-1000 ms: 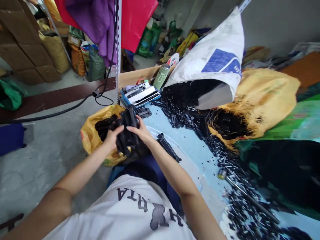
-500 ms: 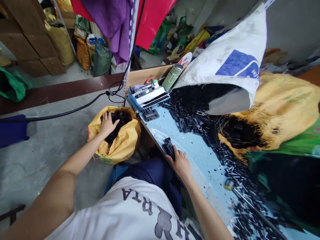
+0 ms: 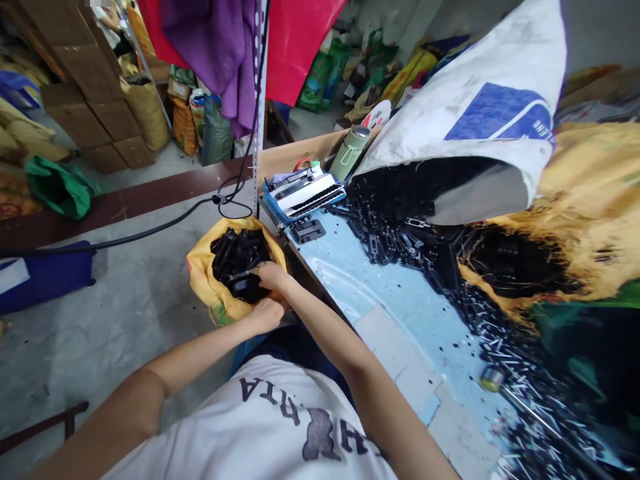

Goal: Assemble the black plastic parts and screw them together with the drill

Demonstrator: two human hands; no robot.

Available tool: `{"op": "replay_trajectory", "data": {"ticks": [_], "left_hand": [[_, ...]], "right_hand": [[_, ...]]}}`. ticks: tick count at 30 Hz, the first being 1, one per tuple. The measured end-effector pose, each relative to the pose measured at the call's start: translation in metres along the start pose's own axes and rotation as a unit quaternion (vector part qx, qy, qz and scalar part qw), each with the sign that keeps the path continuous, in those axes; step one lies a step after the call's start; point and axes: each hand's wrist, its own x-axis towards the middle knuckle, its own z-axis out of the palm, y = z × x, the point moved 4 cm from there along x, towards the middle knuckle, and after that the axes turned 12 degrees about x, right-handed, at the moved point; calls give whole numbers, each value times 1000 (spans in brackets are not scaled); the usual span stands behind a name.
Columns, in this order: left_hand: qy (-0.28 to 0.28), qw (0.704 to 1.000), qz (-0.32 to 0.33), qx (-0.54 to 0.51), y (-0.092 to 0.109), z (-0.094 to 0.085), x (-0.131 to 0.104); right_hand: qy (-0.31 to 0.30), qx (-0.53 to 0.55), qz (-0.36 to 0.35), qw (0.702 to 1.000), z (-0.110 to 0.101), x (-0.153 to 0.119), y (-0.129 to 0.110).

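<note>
A yellow woven sack [image 3: 203, 267] stands open on the floor beside the table, heaped with black plastic parts [image 3: 237, 250]. My left hand [image 3: 267, 316] is closed on the sack's near rim, its fingertips out of sight. Just above it, my right hand [image 3: 271, 274] reaches over the sack's right side into the opening. Its fingers are closed at the end of a dark part lying on the heap, and some are partly hidden.
The light blue table [image 3: 345, 267] carries a black flat fixture [image 3: 307, 231], a blue tray [image 3: 300, 200], a green flask [image 3: 350, 153] and heaps of small black parts. A hammer-like tool [image 3: 493, 379] lies right. A white sack [image 3: 465, 133] leans over them. A black cable [image 3: 150, 233] crosses left.
My right hand has left the table for the sack, and the black parts it touched are gone from there. My left hand has come off the heap to the sack's near rim.
</note>
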Motion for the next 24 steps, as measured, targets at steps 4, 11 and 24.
{"op": "replay_trajectory", "data": {"ticks": [4,11,24], "left_hand": [[-11,998,41,37,14,2,-7],[65,979,179,78,51,-1,21],[83,985,78,130,226,22,321]], "right_hand": [[-29,1,67,997,12,-28,27],[177,128,79,973,-11,-160,47],[502,86,194,839,15,-336,40]]}}
